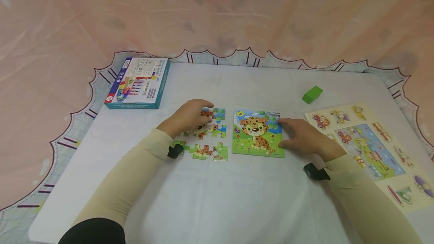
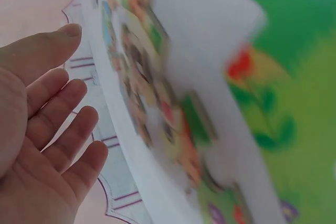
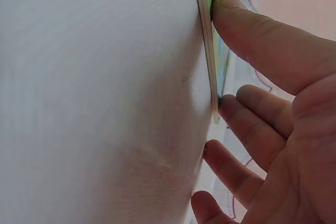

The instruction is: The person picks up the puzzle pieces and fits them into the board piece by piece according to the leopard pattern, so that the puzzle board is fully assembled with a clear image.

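Note:
Loose jigsaw pieces [image 1: 220, 153] with parts of a spotted leopard on green and blue lie in rough rows left of centre. Over them is my left hand [image 1: 188, 118], which hides some; in the left wrist view its fingers are spread and slightly bent, with nothing between them. Just right of the pieces lies a square puzzle board [image 1: 259, 134] picturing a whole leopard cub. My right hand [image 1: 306, 138] touches the board's right side, thumb near the lower part and fingers near the upper corner. The right wrist view shows the thumb [image 3: 262, 32] against the board's edge.
A blue and white box [image 1: 140, 82] stands at the back left of the white table [image 1: 203, 199]. Towards the back right lies a green block [image 1: 312, 94]. A large cream picture board [image 1: 367, 116] with vehicles and toys lies partly under the right forearm.

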The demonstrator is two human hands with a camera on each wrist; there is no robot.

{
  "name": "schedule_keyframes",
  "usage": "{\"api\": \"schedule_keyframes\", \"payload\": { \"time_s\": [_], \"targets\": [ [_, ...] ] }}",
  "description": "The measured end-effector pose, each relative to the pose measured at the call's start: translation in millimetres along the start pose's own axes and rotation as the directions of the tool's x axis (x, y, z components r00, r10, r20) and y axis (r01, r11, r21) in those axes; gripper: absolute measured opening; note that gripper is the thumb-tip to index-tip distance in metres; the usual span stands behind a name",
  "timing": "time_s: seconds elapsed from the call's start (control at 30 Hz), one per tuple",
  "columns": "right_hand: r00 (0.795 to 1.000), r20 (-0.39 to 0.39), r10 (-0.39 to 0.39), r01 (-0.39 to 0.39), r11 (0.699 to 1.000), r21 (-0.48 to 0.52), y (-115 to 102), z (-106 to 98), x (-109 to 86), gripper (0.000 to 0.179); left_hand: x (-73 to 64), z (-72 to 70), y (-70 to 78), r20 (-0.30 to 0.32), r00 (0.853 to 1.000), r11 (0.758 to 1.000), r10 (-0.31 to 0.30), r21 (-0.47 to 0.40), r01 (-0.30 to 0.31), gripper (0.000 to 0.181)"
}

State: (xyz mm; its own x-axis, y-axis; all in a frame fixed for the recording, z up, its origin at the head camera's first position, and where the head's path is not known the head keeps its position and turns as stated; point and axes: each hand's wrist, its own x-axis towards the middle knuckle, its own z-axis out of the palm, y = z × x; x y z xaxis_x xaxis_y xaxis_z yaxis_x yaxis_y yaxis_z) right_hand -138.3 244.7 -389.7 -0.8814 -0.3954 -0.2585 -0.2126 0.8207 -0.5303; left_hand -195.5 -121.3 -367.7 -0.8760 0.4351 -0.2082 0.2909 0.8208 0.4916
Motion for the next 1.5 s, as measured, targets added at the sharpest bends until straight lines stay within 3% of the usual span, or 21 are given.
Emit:
{"api": "schedule_keyframes", "payload": {
  "time_s": [0.23,0.7,1.5],
  "targets": [
    [1.000,0.000,0.005,-0.005,1.000,0.000,-1,-1,0.0,0.079,-3.0,-2.6,-17.0,0.009,0.999,0.999,-0.033,0.007,0.033,0.051],
    [1.000,0.000,0.020,-0.020,1.000,0.009,-2,0,-0.3,0.080,-2.8,-9.0,-36.3,0.012,0.995,0.994,-0.103,0.024,0.103,0.045],
    [1.000,-0.005,0.024,-0.024,1.000,0.001,-2,0,-0.7,0.080,0.2,-11.3,-34.7,0.034,0.994,0.989,-0.102,0.110,0.097,0.041]
  ]
}}
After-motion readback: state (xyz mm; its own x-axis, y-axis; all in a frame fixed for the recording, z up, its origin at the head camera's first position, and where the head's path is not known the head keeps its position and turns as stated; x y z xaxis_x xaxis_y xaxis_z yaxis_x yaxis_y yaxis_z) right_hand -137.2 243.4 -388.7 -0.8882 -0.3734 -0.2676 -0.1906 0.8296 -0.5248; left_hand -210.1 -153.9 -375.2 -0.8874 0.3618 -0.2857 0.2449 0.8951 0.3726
